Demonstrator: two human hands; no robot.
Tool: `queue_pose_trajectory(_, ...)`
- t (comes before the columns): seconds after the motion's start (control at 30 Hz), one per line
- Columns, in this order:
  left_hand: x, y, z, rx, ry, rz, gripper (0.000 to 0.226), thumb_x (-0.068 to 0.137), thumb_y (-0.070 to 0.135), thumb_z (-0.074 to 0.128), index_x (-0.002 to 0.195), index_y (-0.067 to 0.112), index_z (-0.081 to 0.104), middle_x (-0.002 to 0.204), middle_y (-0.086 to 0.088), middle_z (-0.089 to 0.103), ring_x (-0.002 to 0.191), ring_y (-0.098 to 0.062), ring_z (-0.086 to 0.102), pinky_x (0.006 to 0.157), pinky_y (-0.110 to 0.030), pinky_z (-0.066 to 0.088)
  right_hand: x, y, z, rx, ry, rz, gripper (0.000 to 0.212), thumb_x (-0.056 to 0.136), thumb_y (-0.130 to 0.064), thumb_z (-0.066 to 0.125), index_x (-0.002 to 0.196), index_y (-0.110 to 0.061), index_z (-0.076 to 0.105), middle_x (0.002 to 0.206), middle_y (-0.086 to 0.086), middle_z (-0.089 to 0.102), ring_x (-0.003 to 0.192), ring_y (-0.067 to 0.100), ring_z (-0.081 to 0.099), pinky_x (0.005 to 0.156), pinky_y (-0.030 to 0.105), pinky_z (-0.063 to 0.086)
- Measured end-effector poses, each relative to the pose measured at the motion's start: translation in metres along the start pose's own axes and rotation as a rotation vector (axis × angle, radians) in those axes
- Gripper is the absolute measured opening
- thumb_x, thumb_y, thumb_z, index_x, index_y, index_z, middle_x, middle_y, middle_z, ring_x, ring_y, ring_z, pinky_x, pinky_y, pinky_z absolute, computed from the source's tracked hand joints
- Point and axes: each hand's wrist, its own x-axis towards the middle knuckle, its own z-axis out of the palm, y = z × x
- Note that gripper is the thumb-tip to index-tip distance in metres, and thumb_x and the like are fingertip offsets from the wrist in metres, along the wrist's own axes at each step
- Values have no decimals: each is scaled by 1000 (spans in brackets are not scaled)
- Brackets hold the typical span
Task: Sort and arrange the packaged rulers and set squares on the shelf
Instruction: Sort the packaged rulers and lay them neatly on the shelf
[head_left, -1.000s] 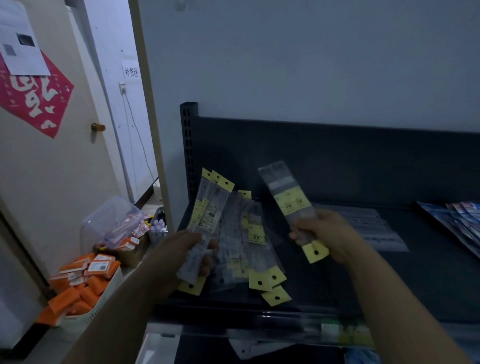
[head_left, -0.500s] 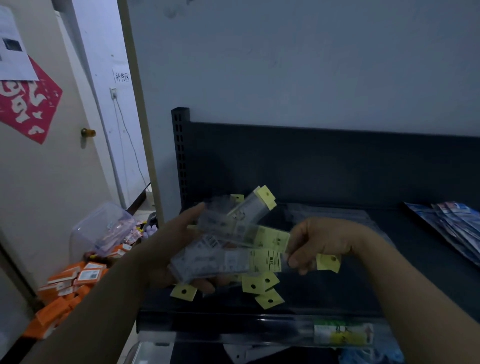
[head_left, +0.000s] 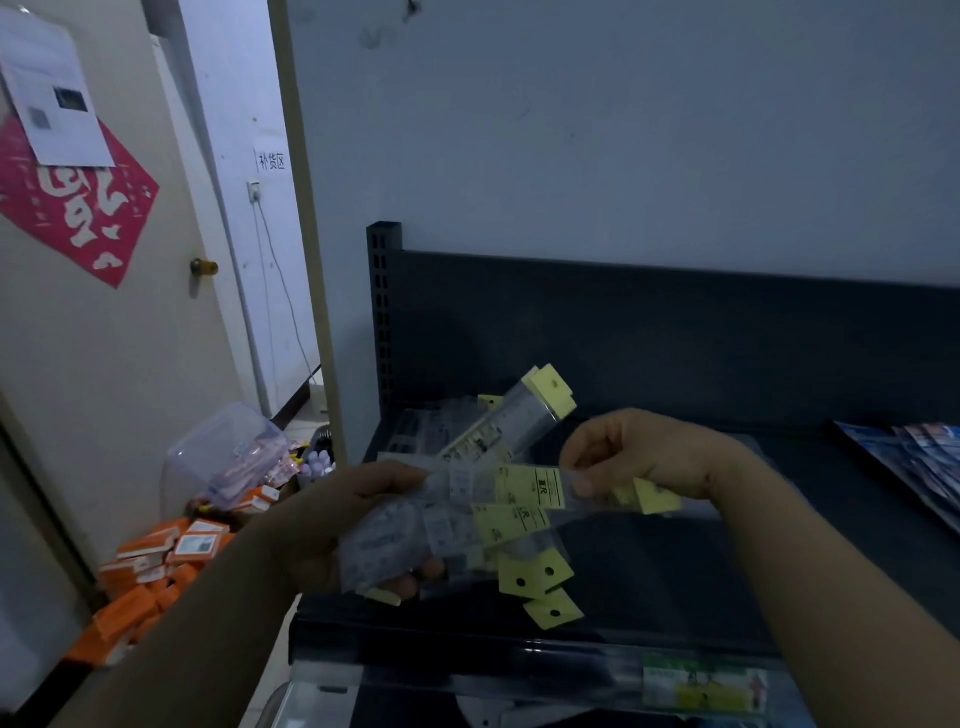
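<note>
The left hand curls around one end of a bundle of packaged rulers, fingers underneath and thumb on top. The clear sleeves overlap and blur, so their number cannot be told and their print is unreadable. Yellow hang tabs fan out below and to the right of that hand. The right hand is closed in a pinch on the far end of one ruler pack. This pack lies crosswise on top of the bundle and bridges the two hands, and its yellow tab pokes out under the right palm. Just beyond the hands another pack slants up to the right, and whether it belongs to the held bundle or rests on the shelf cannot be made out. More sleeves lie dimly on the shelf beyond the left hand. Blue packets, well to the right of the right hand, are cut off by the frame edge. Orange boxes and a clear tub sit out to the left of the left hand. A second ago the right hand held its pack upright and apart from the left hand's fanned bundle. Now that pack is turned flat and the hands are joined through it.
</note>
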Motion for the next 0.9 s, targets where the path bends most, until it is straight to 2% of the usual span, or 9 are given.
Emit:
queue_pose_trajectory(0.13, -2, -4, 0, -57, -22, 38, 62, 61, 22, 84, 113, -6, 65, 100, -34, 60, 63, -34, 64, 47, -34, 54, -6, 8, -1, 308, 134, -41, 28, 67, 0, 73, 92, -6, 64, 82, 8, 64, 68, 13, 63, 55, 22, 53)
queue_pose_trajectory(0.2, -1, -7, -2, -46, -42, 71, 90, 48, 19, 93, 126, -5, 56, 101, -34, 62, 67, -34, 67, 50, -35, 56, -4, 14, 2, 469, 249, -74, 34, 63, -3, 71, 95, -9, 64, 82, 6, 63, 67, 10, 64, 54, 21, 54)
queue_pose_trajectory(0.27, 2, -7, -3, -108, -111, 83, 90, 52, 22, 92, 129, -3, 53, 111, -33, 62, 79, -38, 68, 57, -40, 58, -1, 21, 4, 539, 285, -86, 41, 62, -6, 72, 102, -11, 63, 83, 4, 64, 67, 9, 65, 56, 20, 55)
queue_pose_trajectory(0.37, 2, -4, -7, -209, -386, -11, 64, 88, 49, 58, 131, 2, 54, 123, -30, 58, 104, -43, 61, 86, -52, 52, -5, 27, 1, 508, 225, -55, 48, 65, -4, 72, 111, -12, 61, 85, 6, 65, 71, 13, 66, 61, 24, 57)
queue_pose_trajectory(0.43, 3, -3, -4, -150, -428, -29, 63, 93, 55, 41, 129, 5, 58, 121, -29, 59, 104, -42, 62, 89, -52, 50, -4, 26, 0, 487, 196, -58, 48, 66, -2, 72, 112, -10, 61, 88, 8, 65, 76, 15, 65, 66, 28, 58)
queue_pose_trajectory(0.53, 11, -9, 8, -55, -266, -88, 69, 66, 38, 83, 118, -3, 63, 101, -28, 66, 81, -38, 68, 66, -44, 58, 8, 21, 11, 532, 289, -109, 45, 67, 2, 74, 110, -5, 60, 98, 11, 67, 84, 19, 67, 69, 29, 58)
queue_pose_trajectory(0.6, 18, -15, 7, -6, -194, -50, 79, 55, 23, 90, 118, -6, 54, 88, -22, 67, 66, -29, 64, 52, -35, 54, 16, 17, 19, 611, 438, -127, 45, 70, 2, 76, 111, -1, 58, 108, 16, 66, 92, 23, 67, 76, 31, 58)
queue_pose_trajectory(0.73, 18, -15, -2, -145, -34, 120, 59, 77, 15, 72, 127, -1, 46, 106, -29, 65, 53, -19, 55, 42, -27, 48, 25, 16, 36, 442, 659, 25, 54, 79, -14, 76, 122, -1, 47, 95, 12, 62, 79, 19, 62, 66, 26, 55)
queue_pose_trajectory(0.9, 20, -13, -10, -98, 260, 256, 36, 94, 16, 45, 123, -5, 46, 84, -18, 70, 49, -15, 55, 40, -24, 46, 31, 13, 75, -202, 479, 224, 56, 73, -52, 75, 108, -16, 51, 100, -3, 53, 86, 10, 51, 67, 23, 44)
